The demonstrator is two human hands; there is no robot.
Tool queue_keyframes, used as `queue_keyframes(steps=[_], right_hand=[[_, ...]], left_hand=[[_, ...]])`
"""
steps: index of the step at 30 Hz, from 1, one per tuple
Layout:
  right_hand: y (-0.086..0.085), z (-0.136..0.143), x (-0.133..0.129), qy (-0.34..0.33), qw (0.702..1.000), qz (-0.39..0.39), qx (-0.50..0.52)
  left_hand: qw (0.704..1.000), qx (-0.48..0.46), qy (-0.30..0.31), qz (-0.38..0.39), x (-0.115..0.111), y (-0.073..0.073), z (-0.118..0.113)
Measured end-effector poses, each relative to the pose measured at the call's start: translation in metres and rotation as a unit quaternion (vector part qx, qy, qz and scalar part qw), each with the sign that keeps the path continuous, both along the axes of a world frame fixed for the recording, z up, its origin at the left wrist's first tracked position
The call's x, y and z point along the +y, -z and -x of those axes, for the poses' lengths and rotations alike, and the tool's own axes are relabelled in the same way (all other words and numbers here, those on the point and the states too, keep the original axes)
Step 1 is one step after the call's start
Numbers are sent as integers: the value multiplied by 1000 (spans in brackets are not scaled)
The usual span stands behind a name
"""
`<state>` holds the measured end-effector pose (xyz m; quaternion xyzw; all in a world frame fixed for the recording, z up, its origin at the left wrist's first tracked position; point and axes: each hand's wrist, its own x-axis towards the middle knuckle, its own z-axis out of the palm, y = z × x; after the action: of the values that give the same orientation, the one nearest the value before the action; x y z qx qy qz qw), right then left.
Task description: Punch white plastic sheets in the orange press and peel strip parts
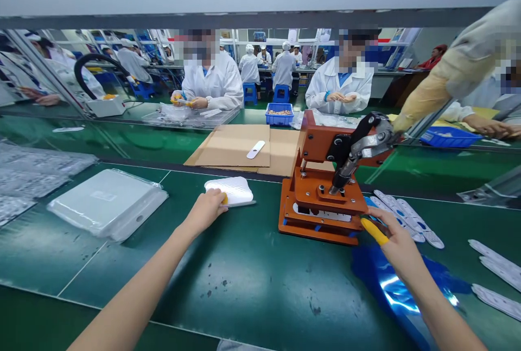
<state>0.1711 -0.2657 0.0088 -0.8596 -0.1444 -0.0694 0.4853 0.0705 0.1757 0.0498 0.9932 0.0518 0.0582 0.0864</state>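
My left hand [205, 212], a yellow cot on one finger, has its fingers closed at the near left edge of a stack of white rounded-end panels [234, 189]. How many panels it grips is hidden. To the right stands an orange hand press [325, 188] with a black and silver lever clamp; a white oblong panel [321, 213] lies in its lower slot. My right hand [395, 237] is at the press's right side, its yellow-covered thumb and forefinger apart and nothing seen between them. The other fingertips are partly hidden.
Printed panels [407, 215] lie right of the press, with blue film [391, 280] nearer me. A wrapped white pack [108, 202] lies at left. Cardboard [228, 142] behind bears one white panel [255, 149]. A beige-sleeved duct [451, 69] hangs at right. Co-workers sit across the bench.
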Motion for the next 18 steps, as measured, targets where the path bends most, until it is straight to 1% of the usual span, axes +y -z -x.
queue_keyframes(steps=[1, 2, 3, 4, 5, 6, 8, 9, 10, 11, 13, 15, 18], right_hand=[[-1, 7, -5, 16, 1000, 11, -9], [-2, 15, -9, 35, 999, 26, -22], [-4, 25, -11, 47, 997, 40, -38], [-7, 36, -10, 47, 996, 48, -52], [-11, 47, -6, 28, 997, 48, -62], [-15, 58, 0, -8, 997, 41, -65], [-23, 76, 18, -104, 993, 18, -53], [-26, 82, 27, -140, 989, 9, -44], [-27, 87, 35, -158, 987, 5, -37], [-28, 89, 40, -159, 987, 4, -33], [-27, 89, 45, -137, 990, 5, -28], [-25, 85, 42, -112, 993, -1, -27], [-19, 73, 30, -96, 995, -4, -39]], left_hand=[[999, -10, -3, 42, -6, -2, 7], [994, -25, -14, 102, -13, -6, 16], [983, -39, -30, 176, -24, -10, 24], [964, -47, -46, 257, -37, -15, 32], [941, -46, -59, 331, -53, -21, 39], [918, -30, -58, 390, -71, -26, 43], [878, 5, -32, 477, -110, -34, 44], [857, 19, -19, 514, -128, -36, 40], [836, 31, -12, 548, -145, -36, 35], [815, 39, -11, 578, -159, -34, 30], [782, 51, -18, 621, -178, -28, 20], [772, 53, -18, 633, -188, -22, 13], [777, 48, 1, 627, -189, -18, 8]])
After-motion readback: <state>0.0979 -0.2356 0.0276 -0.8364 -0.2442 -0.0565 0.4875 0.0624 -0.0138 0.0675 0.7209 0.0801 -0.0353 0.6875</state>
